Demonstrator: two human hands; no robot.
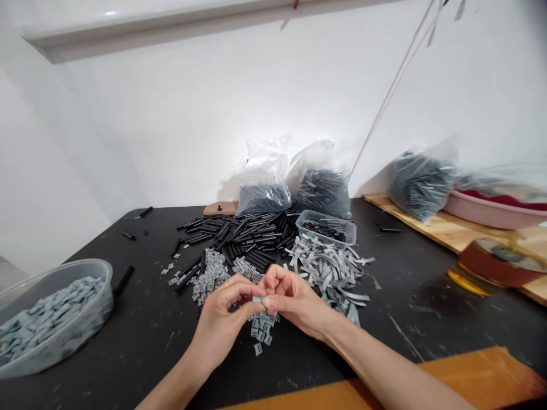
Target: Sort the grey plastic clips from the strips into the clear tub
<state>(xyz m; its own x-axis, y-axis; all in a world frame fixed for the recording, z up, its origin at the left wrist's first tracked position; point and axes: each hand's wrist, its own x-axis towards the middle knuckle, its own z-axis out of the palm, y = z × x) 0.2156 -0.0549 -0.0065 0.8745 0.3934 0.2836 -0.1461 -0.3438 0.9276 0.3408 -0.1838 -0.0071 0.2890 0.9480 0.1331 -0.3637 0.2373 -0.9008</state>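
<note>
Though cluttered, black tabletop (149,319), white wall (192,114)

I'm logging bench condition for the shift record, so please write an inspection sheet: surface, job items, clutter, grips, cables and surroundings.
Surface: dark tabletop, pale scuffs visible.
Job items: small grey piece at the fingertips; loose grey pieces below it; black rods heaped behind; grey strips piled to the right.
Clutter: single black rod beside the clear tub; brown roll at right, blurred.
Grips: left grip and right grip meet, both closed on the small grey piece.
Cables: thin pale line across the wall, possibly a cord.
Surroundings: white wall; filled plastic bag near it.
</note>
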